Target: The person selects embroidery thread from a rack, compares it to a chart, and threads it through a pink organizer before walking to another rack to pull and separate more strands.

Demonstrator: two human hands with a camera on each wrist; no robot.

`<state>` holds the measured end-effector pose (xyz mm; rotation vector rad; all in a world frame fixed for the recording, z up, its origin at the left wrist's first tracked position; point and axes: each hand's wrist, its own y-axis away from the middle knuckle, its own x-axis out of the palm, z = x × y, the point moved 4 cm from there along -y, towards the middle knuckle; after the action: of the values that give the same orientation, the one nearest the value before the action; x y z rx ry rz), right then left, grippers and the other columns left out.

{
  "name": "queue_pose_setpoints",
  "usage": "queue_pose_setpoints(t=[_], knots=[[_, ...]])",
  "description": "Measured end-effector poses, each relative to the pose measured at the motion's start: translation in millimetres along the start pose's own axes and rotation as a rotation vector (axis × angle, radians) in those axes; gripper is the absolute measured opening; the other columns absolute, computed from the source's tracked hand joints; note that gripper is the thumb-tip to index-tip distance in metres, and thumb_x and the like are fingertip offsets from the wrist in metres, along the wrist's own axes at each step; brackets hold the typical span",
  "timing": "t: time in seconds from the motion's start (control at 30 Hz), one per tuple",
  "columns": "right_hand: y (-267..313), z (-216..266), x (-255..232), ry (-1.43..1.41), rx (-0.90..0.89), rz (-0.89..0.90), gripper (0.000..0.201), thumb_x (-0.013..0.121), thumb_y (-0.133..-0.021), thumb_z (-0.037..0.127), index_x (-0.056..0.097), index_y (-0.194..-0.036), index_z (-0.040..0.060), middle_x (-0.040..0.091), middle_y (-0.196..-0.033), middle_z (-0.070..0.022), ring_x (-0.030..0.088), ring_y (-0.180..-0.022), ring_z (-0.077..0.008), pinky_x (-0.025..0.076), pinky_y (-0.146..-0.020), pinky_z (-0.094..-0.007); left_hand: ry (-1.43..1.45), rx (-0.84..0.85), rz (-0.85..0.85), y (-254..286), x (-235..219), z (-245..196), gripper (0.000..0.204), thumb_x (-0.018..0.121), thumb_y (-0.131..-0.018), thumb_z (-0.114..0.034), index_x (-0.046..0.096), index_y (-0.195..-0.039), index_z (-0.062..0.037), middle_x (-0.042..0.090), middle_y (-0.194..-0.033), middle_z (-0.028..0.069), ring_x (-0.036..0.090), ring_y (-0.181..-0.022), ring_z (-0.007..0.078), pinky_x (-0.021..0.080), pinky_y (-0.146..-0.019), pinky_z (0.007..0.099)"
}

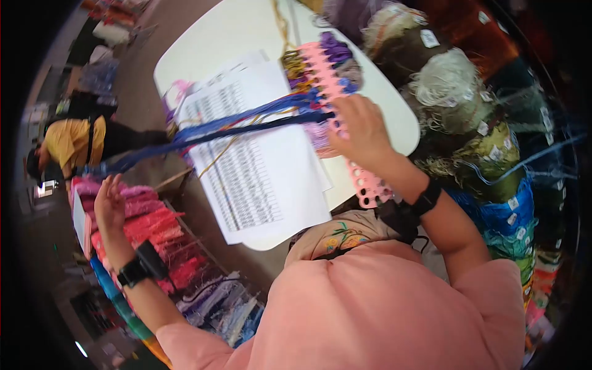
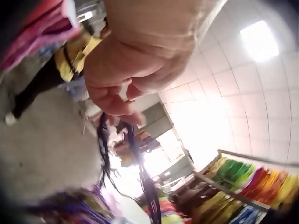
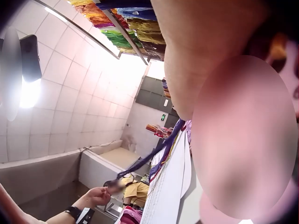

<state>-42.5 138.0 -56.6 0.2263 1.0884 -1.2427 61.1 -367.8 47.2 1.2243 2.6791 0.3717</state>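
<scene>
My left hand [image 1: 110, 206] is raised at the left, pinching the far end of a dark blue thread skein [image 1: 246, 131]. The left wrist view shows its fingertips on the looped end of this dark thread [image 2: 140, 161]. The skein stretches across the table to a pink thread holder [image 1: 317, 65], a long strip with holes and notches along it. My right hand [image 1: 364, 126] grips this holder around its middle, where the dark blue skein meets it; its fingertips partly hide that spot. Purple, olive and lighter blue skeins [image 1: 265, 106] hang from other notches.
Printed sheets [image 1: 246, 185] lie under the skeins on a white table [image 1: 191, 52]. Thread hanks [image 1: 447, 77] crowd the right side; pink and red hanks [image 1: 148, 231] hang at the lower left. A person in a yellow shirt [image 1: 77, 142] bends over beyond them.
</scene>
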Motion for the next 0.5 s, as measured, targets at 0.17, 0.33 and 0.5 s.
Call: queue_pose_setpoints(t=[0.17, 0.33, 0.5], knots=[[1.9, 9.2, -3.5, -0.065, -0.079, 0.017, 0.037, 0.061, -0.062, 0.018, 0.047, -0.092, 0.003, 0.046, -0.086, -0.0115, 0.046, -0.082, -0.0293, 0.036, -0.071, -0.0398, -0.584, 0.307, 0.15, 88.5, 53.9, 41.9, 0.021, 0.05, -0.084, -0.016, 0.056, -0.099, -0.0029, 0.059, -0.093, 0.0057, 0.057, -0.075, 0.0108, 0.042, -0.059, 0.0198], [2.8, 20.3, -5.8, -0.064, -0.059, 0.039, 0.032, 0.063, -0.061, 0.014, 0.052, -0.089, 0.0026, 0.047, -0.086, -0.0114, 0.046, -0.082, -0.0282, 0.037, -0.073, -0.0354, -0.998, 0.687, 0.395, 179.1, 125.1, 93.6, 0.021, 0.055, -0.07, 0.003, 0.057, -0.091, 0.0003, 0.057, -0.096, 0.0128, 0.054, -0.088, 0.0269, 0.044, -0.076, 0.0342], [3.1, 20.5, -2.9, -0.07, -0.007, 0.051, 0.031, 0.062, -0.063, 0.012, 0.053, -0.09, 0.0009, 0.046, -0.087, -0.0119, 0.047, -0.082, -0.0267, 0.039, -0.072, -0.0332, -0.998, 0.792, 0.447, 195.1, 145.8, 118.4, 0.027, 0.056, -0.068, 0.001, 0.054, -0.095, 0.0015, 0.054, -0.104, 0.0122, 0.052, -0.085, 0.028, 0.044, -0.073, 0.0351]])
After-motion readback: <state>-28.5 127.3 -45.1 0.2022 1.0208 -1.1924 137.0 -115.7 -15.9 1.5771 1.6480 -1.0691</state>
